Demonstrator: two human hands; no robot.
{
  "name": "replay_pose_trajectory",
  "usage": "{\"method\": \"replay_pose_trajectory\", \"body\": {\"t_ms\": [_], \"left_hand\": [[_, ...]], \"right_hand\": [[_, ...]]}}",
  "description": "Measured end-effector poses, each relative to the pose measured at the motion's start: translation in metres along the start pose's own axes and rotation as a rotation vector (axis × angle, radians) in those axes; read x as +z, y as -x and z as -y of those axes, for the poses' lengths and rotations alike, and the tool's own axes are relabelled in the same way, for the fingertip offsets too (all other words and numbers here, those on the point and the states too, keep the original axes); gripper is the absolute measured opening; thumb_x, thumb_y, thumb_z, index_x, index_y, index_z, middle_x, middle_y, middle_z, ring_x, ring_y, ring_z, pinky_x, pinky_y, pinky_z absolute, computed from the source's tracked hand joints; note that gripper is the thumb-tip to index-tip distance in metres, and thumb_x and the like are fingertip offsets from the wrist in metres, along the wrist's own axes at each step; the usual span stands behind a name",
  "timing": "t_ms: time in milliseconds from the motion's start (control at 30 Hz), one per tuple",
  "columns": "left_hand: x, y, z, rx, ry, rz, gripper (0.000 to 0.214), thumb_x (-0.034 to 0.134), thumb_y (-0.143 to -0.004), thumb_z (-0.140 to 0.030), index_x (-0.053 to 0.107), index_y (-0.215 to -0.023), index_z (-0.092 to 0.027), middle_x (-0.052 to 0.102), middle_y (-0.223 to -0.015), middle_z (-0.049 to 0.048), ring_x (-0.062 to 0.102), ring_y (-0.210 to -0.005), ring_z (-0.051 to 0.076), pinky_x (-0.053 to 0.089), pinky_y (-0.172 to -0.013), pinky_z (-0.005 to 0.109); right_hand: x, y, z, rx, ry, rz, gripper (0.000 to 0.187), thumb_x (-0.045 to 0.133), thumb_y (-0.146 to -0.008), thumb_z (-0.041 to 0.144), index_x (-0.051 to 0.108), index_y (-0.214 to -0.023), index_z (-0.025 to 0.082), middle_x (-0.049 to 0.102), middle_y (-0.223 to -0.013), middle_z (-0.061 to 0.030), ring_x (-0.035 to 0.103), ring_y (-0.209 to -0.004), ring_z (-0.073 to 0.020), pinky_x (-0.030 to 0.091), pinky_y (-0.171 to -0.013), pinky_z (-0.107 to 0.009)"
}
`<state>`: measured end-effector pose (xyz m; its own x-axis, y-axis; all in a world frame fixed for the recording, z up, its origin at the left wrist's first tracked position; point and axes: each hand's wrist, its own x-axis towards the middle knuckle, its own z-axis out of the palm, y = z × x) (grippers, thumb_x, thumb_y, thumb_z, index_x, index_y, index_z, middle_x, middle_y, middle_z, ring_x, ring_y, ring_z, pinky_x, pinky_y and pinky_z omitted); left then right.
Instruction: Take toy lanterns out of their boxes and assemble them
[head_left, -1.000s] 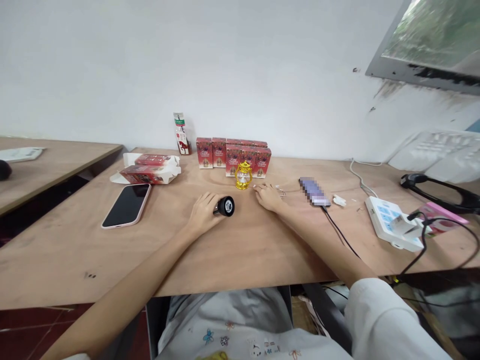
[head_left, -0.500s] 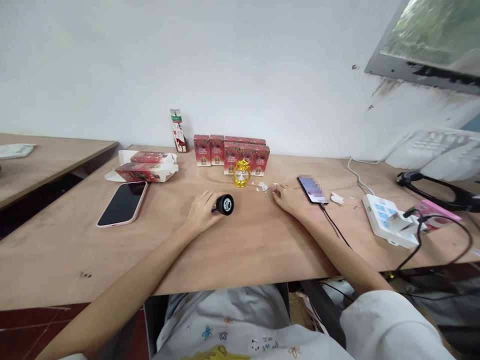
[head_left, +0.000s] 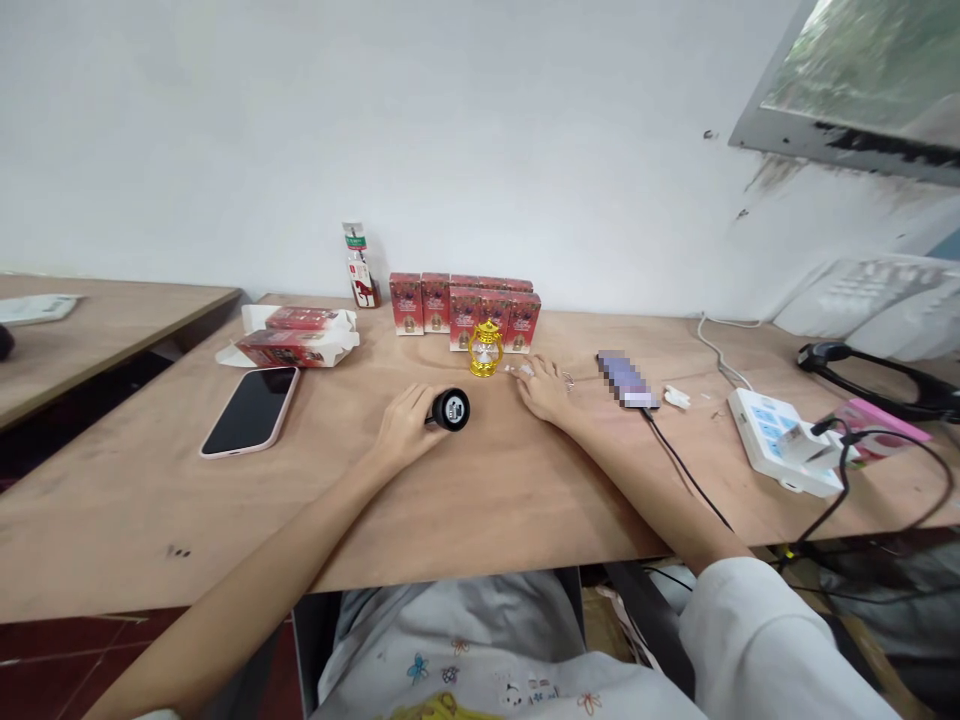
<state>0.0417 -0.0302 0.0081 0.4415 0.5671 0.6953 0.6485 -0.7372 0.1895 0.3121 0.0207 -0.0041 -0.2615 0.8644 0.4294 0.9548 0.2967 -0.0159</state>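
My left hand [head_left: 405, 425] is wrapped round a black cylinder [head_left: 451, 409], whose round end with a pale printed disc faces me; its kind is unclear. My right hand [head_left: 544, 392] lies palm down on the table, fingers stretched forward. Small white bits [head_left: 519, 370] lie at its fingertips, and its fingers partly hide them. Just left of them stands a small gold lantern [head_left: 485, 352] with a clear middle. Behind the lantern, several red printed boxes [head_left: 465, 318] stand upright in two rows.
A pink-edged phone [head_left: 251, 412] and opened red-and-white packaging [head_left: 296, 340] lie at left. A bottle [head_left: 363, 280] stands by the wall. At right are a phone on a cable [head_left: 627, 380], crumpled white paper [head_left: 676, 397], a power strip [head_left: 780, 440] and a black handle-like object [head_left: 877, 380].
My right hand has shifted left and slightly forward, over the small white bits, and its fingers have stretched out. My left hand still holds the black cylinder in nearly the same spot.
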Motion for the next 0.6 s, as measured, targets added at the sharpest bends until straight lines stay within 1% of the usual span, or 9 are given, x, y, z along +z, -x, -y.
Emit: {"method": "replay_pose_trajectory", "body": {"t_ms": [67,133,200,267,367,433,500,600], "left_hand": [[0.0,0.0,-0.001,-0.002,0.013,-0.004,0.033,0.058,-0.081,-0.029,0.053,-0.112,-0.019,0.065,-0.099,0.0076,0.06,-0.092,0.022,0.048,-0.078,0.033],[0.0,0.0,-0.003,-0.01,0.025,0.002,0.033,0.057,-0.081,-0.03,0.053,-0.112,-0.019,0.065,-0.1,0.0079,0.061,-0.093,0.023,0.048,-0.08,0.034],[0.0,-0.001,-0.004,-0.01,0.032,0.018,0.033,0.057,-0.082,-0.03,0.053,-0.113,-0.019,0.065,-0.101,0.0082,0.06,-0.093,0.023,0.048,-0.081,0.034],[0.001,-0.001,-0.005,-0.001,0.028,0.035,0.032,0.056,-0.082,-0.03,0.055,-0.112,-0.019,0.065,-0.099,0.0084,0.06,-0.092,0.023,0.048,-0.08,0.034],[0.003,-0.001,-0.005,0.013,0.01,0.054,0.031,0.056,-0.083,-0.031,0.056,-0.11,-0.018,0.066,-0.097,0.0086,0.059,-0.089,0.023,0.047,-0.078,0.034],[0.003,-0.001,-0.005,0.03,0.007,0.063,0.031,0.057,-0.083,-0.033,0.056,-0.111,-0.019,0.066,-0.098,0.0087,0.059,-0.09,0.022,0.046,-0.078,0.034],[0.004,-0.001,-0.006,0.066,0.002,0.06,0.032,0.057,-0.084,-0.034,0.055,-0.111,-0.018,0.066,-0.099,0.0087,0.059,-0.09,0.022,0.044,-0.077,0.033],[0.003,-0.001,-0.007,0.13,-0.018,0.057,0.033,0.055,-0.085,-0.035,0.055,-0.112,-0.017,0.066,-0.099,0.0091,0.058,-0.09,0.022,0.042,-0.077,0.033]], "right_hand": [[-0.002,0.002,0.006,0.021,-0.074,-0.089,0.031,0.041,-0.092,0.025,0.065,-0.111,0.021,0.053,-0.13,-0.0117,0.043,-0.119,-0.0291,0.033,-0.096,-0.046],[-0.007,0.009,0.018,0.017,-0.205,-0.223,0.026,0.044,-0.092,0.03,0.068,-0.099,0.021,0.062,-0.115,-0.0102,0.051,-0.108,-0.0257,0.037,-0.093,-0.042],[-0.012,0.021,0.035,-0.003,-0.361,-0.36,0.023,0.047,-0.091,0.034,0.068,-0.087,0.022,0.066,-0.098,-0.0075,0.056,-0.097,-0.0224,0.04,-0.09,-0.04],[-0.018,0.033,0.055,-0.057,-0.497,-0.437,0.02,0.051,-0.089,0.035,0.067,-0.081,0.024,0.066,-0.088,-0.0057,0.058,-0.089,-0.0207,0.043,-0.085,-0.039],[-0.023,0.046,0.08,-0.149,-0.625,-0.455,0.015,0.057,-0.086,0.035,0.067,-0.077,0.027,0.065,-0.084,-0.0046,0.059,-0.083,-0.0197,0.045,-0.079,-0.039],[-0.024,0.049,0.09,-0.185,-0.671,-0.44,0.014,0.059,-0.085,0.035,0.068,-0.078,0.028,0.066,-0.085,-0.0043,0.058,-0.082,-0.0194,0.045,-0.078,-0.039],[-0.024,0.05,0.094,-0.204,-0.694,-0.42,0.013,0.058,-0.086,0.035,0.069,-0.08,0.029,0.066,-0.087,-0.0041,0.058,-0.084,-0.0193,0.044,-0.079,-0.039],[-0.021,0.048,0.093,-0.23,-0.719,-0.395,0.014,0.058,-0.086,0.035,0.069,-0.081,0.028,0.065,-0.087,-0.004,0.057,-0.084,-0.0188,0.044,-0.079,-0.038]]}}
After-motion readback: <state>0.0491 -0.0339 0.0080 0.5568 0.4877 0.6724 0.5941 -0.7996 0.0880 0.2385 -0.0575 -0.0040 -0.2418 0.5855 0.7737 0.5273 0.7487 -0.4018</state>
